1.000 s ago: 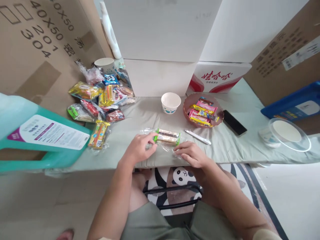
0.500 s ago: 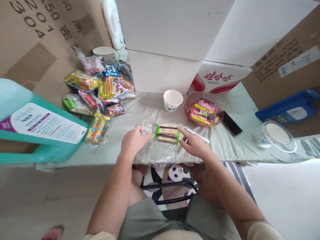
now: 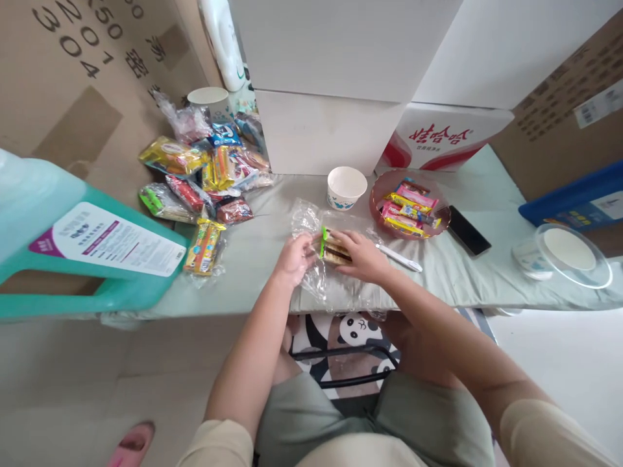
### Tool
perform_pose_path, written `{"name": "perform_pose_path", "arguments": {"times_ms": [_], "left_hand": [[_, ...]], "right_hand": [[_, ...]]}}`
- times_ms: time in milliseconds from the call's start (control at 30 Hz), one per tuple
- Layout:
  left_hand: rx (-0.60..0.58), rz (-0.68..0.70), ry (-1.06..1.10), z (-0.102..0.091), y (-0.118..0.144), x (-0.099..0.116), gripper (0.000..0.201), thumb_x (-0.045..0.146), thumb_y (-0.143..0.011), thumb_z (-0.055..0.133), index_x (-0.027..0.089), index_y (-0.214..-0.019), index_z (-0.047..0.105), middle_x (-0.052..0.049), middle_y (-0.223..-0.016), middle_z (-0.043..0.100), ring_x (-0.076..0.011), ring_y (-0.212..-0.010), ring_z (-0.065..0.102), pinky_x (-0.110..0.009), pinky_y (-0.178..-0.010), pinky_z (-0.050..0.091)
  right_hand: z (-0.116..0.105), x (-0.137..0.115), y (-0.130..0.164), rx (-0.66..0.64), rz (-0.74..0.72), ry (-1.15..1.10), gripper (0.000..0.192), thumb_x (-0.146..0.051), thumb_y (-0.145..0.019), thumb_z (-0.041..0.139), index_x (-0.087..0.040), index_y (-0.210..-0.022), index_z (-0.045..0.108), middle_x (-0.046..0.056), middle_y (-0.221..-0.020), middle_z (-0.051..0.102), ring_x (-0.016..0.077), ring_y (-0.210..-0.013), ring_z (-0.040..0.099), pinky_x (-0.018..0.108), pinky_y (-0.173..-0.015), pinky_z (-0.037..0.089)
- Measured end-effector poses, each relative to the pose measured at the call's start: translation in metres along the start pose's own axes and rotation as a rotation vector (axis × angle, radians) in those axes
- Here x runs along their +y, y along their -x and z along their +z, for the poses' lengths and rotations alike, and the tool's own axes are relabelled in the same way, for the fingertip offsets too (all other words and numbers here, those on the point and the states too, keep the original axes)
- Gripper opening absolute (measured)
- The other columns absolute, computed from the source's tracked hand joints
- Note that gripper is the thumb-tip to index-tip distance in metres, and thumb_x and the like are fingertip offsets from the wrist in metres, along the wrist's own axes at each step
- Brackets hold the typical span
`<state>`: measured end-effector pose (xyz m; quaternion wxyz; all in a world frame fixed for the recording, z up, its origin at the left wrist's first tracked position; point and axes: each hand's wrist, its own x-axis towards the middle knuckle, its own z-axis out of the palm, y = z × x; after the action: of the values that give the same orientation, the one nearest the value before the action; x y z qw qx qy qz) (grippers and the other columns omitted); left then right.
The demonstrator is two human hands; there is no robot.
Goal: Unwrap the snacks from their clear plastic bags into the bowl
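Two snack bars (image 3: pixel 335 250) in clear packs with green ends lie side by side on a crumpled clear plastic wrapper (image 3: pixel 311 285). My right hand (image 3: pixel 365 256) reaches across them from the right, fingers along the far edge and thumb at the near edge. It covers their right ends. Close to their left green ends is my left hand (image 3: pixel 294 258), its fingers bent and a little apart over the wrapper; I see nothing held in it. A white-handled tool (image 3: pixel 402 258), its other end hidden, lies just right of my right hand.
Beyond the bars stand a paper cup (image 3: pixel 346 188) and a pink bowl (image 3: pixel 377 207) of wrapped snacks. A phone (image 3: pixel 468 231) lies right of the bowl. Packaged snacks (image 3: pixel 195 188) pile up at left, beside a large green bottle (image 3: pixel 92 240). A lidded cup (image 3: pixel 533 259) stands far right.
Both hands have moved inward to the snack bars. My right hand went from pointing at their right ends to lying across them. The view has shifted slightly.
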<state>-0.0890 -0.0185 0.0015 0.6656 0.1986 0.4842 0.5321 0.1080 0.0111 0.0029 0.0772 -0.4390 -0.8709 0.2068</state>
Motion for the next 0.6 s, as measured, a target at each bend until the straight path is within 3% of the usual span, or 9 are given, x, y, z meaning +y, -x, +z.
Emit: {"name": "perform_pose_path", "arguments": {"times_ms": [100, 233, 367, 500, 600], "left_hand": [[0.009, -0.056, 0.18, 0.002, -0.004, 0.007, 0.021, 0.025, -0.057, 0.061, 0.021, -0.068, 0.044, -0.005, -0.095, 0.073, -0.0219, -0.092, 0.07, -0.033, -0.076, 0.055], [0.045, -0.112, 0.185, 0.0, -0.005, 0.012, 0.015, 0.02, -0.058, 0.056, 0.02, -0.064, 0.043, -0.005, -0.097, 0.074, -0.0217, -0.09, 0.071, -0.036, -0.079, 0.058], [0.076, -0.14, 0.2, -0.002, -0.006, 0.014, 0.014, 0.021, -0.056, 0.055, 0.02, -0.064, 0.043, -0.005, -0.094, 0.074, -0.0222, -0.088, 0.072, -0.037, -0.079, 0.059], [0.229, -0.172, 0.071, -0.009, -0.012, 0.016, 0.016, 0.023, -0.054, 0.055, 0.019, -0.062, 0.042, -0.003, -0.083, 0.068, -0.0183, -0.074, 0.071, -0.03, -0.068, 0.056], [0.326, -0.081, -0.109, -0.014, -0.015, 0.016, 0.014, 0.024, -0.055, 0.056, 0.019, -0.061, 0.045, -0.002, -0.075, 0.065, -0.0142, -0.063, 0.067, -0.023, -0.056, 0.049]], "right_hand": [[-0.011, 0.01, -0.005, 0.013, 0.012, -0.146, 0.078, -0.03, -0.08, 0.073, -0.019, -0.152, 0.045, 0.016, -0.146, 0.058, 0.0317, -0.131, 0.059, 0.046, -0.11, 0.047], [-0.019, 0.018, -0.01, 0.007, 0.033, -0.168, 0.048, -0.032, -0.089, 0.062, -0.016, -0.135, 0.061, 0.015, -0.13, 0.069, 0.0299, -0.117, 0.067, 0.046, -0.104, 0.051], [-0.022, 0.023, -0.012, -0.048, -0.011, -0.266, 0.055, -0.035, -0.081, 0.074, -0.018, -0.132, 0.063, 0.014, -0.129, 0.07, 0.0278, -0.114, 0.068, 0.043, -0.101, 0.053], [-0.028, 0.022, -0.014, -0.06, 0.047, -0.279, 0.046, -0.038, -0.089, 0.064, -0.018, -0.131, 0.063, 0.012, -0.128, 0.071, 0.026, -0.114, 0.068, 0.038, -0.098, 0.052], [-0.032, 0.012, -0.017, -0.047, 0.167, -0.081, 0.037, -0.039, -0.096, 0.051, -0.019, -0.123, 0.067, 0.012, -0.115, 0.075, 0.0274, -0.1, 0.071, 0.034, -0.083, 0.05]]}}
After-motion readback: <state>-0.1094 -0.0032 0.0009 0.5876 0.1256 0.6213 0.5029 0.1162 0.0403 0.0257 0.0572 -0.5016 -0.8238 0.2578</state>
